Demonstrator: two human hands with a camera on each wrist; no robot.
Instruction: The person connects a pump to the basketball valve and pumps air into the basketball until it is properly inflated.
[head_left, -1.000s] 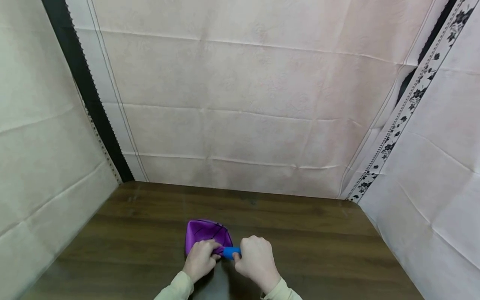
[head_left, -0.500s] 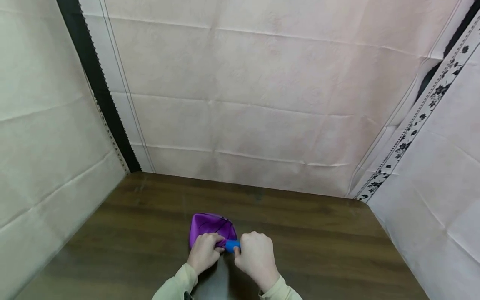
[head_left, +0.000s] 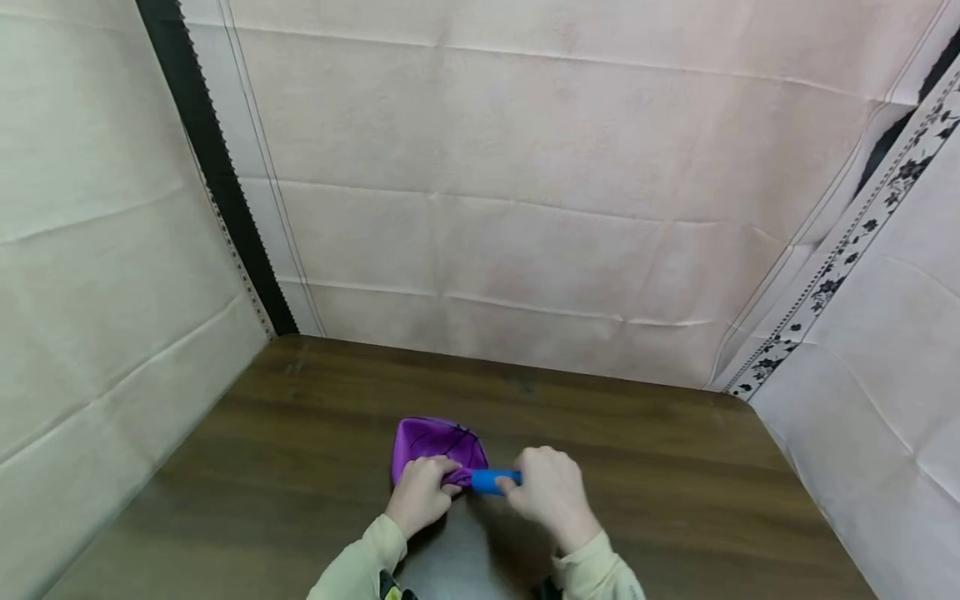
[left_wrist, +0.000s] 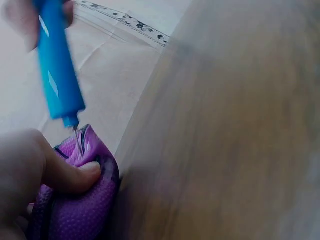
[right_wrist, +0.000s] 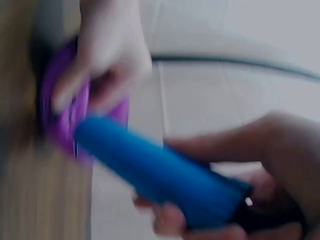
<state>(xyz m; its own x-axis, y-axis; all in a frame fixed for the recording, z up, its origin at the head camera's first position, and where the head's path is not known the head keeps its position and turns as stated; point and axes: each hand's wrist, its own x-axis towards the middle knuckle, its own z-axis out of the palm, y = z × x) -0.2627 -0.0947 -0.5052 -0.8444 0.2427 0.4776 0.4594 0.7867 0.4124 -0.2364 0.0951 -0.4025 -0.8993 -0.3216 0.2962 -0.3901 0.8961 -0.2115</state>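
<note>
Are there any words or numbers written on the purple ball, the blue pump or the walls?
None: no words or numbers can be read in any view.
Purple ball, held by the left hand: only dark seam lines, no print.
Blue pump, held by the right hand: pale patches on its barrel in the left wrist view, too blurred to tell if they are print.
Wall cloth: only a black flower border, no letters.

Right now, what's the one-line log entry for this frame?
left hand: grips deflated purple ball | right hand: holds blue pump | pump needle at ball | surface: wooden table
</note>
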